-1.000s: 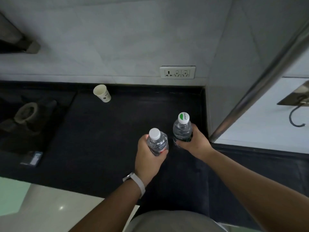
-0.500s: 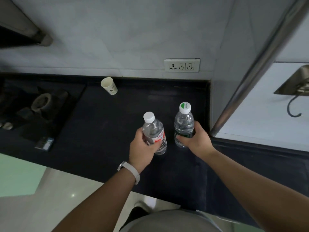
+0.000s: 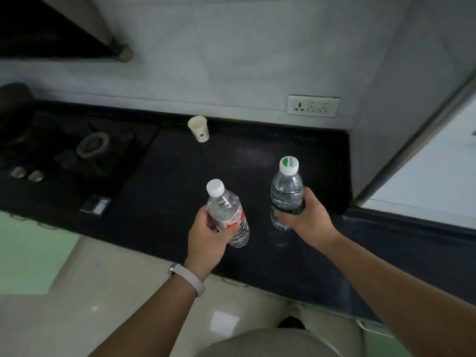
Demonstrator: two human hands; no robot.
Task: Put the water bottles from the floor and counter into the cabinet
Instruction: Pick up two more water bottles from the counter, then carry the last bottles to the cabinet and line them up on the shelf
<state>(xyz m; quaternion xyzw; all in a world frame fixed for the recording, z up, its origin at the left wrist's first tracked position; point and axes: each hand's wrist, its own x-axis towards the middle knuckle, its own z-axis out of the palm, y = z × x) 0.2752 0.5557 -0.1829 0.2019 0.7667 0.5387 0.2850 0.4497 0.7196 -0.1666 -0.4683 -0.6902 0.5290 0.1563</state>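
Observation:
My left hand (image 3: 207,237) grips a clear water bottle with a red label and a plain white cap (image 3: 226,213), tilted slightly, above the black counter (image 3: 180,191). My right hand (image 3: 305,215) holds a second clear water bottle with a dark green label and a green-and-white cap (image 3: 286,191), upright. Both bottles are over the counter's right part, side by side and apart. A pale band sits on my left wrist. No cabinet interior shows in this view.
A paper cup (image 3: 198,129) stands at the back of the counter by the wall. A gas stove (image 3: 77,150) fills the left side, with a small dark box (image 3: 95,205) beside it. A wall socket (image 3: 313,106) and a steel-edged panel (image 3: 412,140) are at right.
Both hands have drawn the bottles back toward the counter's front edge, and they now hang farther apart. The view has shifted right and back, showing more stove and floor.

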